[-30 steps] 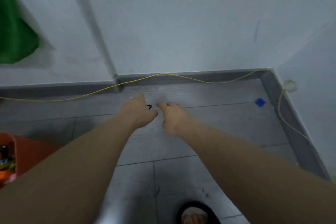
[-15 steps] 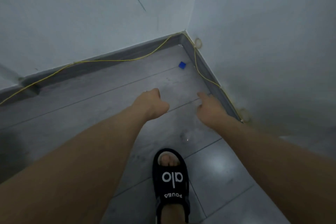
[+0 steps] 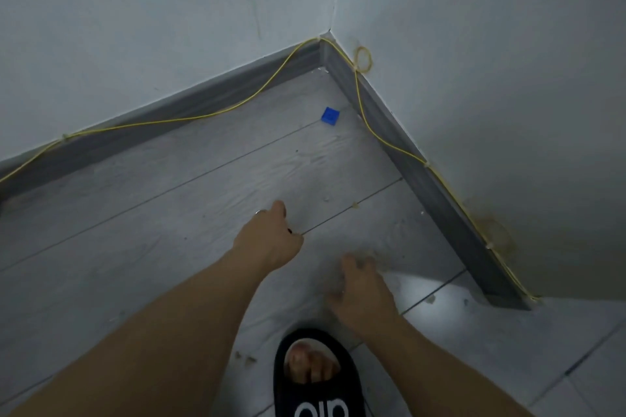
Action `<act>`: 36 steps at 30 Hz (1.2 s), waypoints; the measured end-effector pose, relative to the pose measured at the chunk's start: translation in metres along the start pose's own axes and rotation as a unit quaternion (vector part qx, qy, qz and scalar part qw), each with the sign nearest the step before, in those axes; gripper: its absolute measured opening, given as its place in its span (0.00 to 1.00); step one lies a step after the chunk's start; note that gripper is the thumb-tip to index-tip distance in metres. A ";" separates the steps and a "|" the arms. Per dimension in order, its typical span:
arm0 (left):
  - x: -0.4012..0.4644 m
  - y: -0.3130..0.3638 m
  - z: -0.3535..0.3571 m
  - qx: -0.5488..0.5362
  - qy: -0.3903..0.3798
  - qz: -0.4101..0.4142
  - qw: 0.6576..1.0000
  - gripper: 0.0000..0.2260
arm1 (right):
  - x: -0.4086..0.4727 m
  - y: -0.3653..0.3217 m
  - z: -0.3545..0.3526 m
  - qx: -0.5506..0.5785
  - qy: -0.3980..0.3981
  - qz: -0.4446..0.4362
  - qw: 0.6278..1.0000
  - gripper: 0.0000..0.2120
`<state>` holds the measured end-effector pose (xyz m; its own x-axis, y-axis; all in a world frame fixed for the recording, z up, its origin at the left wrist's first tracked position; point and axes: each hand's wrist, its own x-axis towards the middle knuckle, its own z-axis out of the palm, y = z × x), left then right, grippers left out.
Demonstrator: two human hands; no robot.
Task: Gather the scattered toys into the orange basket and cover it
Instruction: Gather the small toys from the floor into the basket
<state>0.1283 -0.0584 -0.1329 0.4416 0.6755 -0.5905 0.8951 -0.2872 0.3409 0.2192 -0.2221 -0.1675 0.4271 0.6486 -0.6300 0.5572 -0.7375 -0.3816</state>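
A small blue toy block (image 3: pixel 330 116) lies on the grey floor close to the room's corner. My left hand (image 3: pixel 271 240) hovers over the floor well short of the block, its fingers curled. A tiny black thing (image 3: pixel 289 231) peeks out at the thumb side, and the rest of it is hidden. My right hand (image 3: pixel 359 291) is lower and nearer to me, blurred, with relaxed fingers pointing down and nothing in it. The orange basket is out of view.
Two white walls meet at the corner above a dark grey skirting board (image 3: pixel 423 176). A thin yellow cable (image 3: pixel 210 116) runs along it. My foot in a black slipper (image 3: pixel 315 379) stands at the bottom edge.
The view has swung right and down toward the corner, so the basket left the frame and the blue block looks nearer. My right hand dropped lower; my left hand stays curled.
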 end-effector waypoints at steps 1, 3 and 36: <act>0.010 -0.004 0.001 0.001 0.003 -0.002 1.000 0.20 | 0.006 -0.005 0.003 0.019 0.023 0.006 1.000 0.23; 0.025 -0.007 0.000 0.007 0.003 0.001 1.000 0.20 | 0.016 -0.019 -0.003 0.062 0.081 0.014 0.995 0.17; -0.009 -0.132 -0.123 -0.016 0.086 -0.011 0.996 0.31 | 0.123 -0.207 -0.062 -0.079 0.138 -0.230 0.960 0.13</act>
<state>-0.0017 0.0567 -0.0830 0.4029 0.7882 -0.4652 0.9007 -0.2512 0.3545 0.2010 0.0222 -0.1241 0.2701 0.9404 -0.2069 0.8242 -0.3369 -0.4553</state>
